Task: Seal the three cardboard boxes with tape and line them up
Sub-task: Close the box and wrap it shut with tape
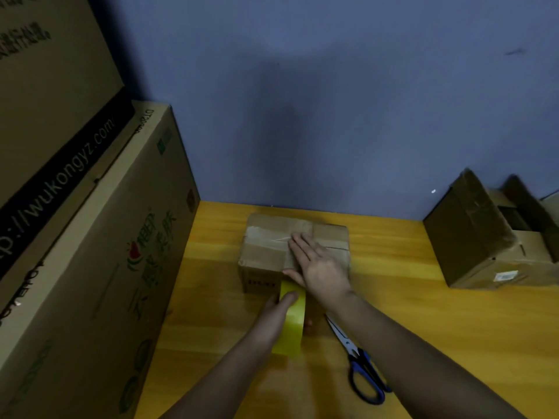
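Right hand (317, 261) flat, fingers straight, atop small box (266, 252); left hand (276, 309) gripping yellow tape roll (292, 322) just before the box.

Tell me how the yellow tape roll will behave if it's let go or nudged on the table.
The tape roll stands on edge in the left hand, so it would probably roll or topple once released. It looks like a rigid, thick ring, likely keeping its shape under grip. Its strip seems stuck to the box, which may tether it.
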Tool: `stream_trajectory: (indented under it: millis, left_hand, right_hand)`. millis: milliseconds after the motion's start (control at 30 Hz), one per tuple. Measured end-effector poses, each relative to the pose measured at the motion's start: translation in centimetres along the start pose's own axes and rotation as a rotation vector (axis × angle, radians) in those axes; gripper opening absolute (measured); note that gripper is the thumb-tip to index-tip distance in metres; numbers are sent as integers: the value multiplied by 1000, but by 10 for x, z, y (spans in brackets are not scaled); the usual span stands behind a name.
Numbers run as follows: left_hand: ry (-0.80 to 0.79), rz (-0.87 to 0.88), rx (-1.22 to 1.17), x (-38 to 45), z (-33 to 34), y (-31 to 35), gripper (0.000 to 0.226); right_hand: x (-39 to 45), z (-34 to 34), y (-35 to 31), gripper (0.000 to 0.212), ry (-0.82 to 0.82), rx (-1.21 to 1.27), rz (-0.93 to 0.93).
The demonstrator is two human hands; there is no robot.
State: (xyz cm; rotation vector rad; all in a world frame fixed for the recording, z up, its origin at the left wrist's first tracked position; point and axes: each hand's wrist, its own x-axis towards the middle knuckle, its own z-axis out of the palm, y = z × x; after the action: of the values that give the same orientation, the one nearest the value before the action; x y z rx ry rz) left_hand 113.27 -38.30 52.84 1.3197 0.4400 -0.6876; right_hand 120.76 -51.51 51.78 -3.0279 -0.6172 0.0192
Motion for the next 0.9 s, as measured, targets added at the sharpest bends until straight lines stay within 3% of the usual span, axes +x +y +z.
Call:
stream_trajectory:
  millis: [100, 233, 433, 633, 767, 900]
  left_hand:
    - [-5, 34, 22, 4, -6, -7, 32]
    - [-41, 68, 91, 4, -12, -16, 44]
    - [-72, 90, 164, -3, -12, -21, 30]
    - [46, 200, 220, -4, -17, -41, 52]
    - [58, 292, 248, -11, -21, -25, 24]
    - [33, 346, 245, -28, -31, 10, 17]
  right_hand:
    - [-5, 2, 6, 93, -33, -6, -51]
    - [-6, -2, 9, 97, -87, -6, -52]
    - [-5, 5, 7, 78, -14, -55, -9]
    - [-3, 5, 7, 75, -28, -44, 6]
    - [4, -7, 7, 85, -67, 1, -13]
    - [13, -22, 4, 70, -82, 91, 29]
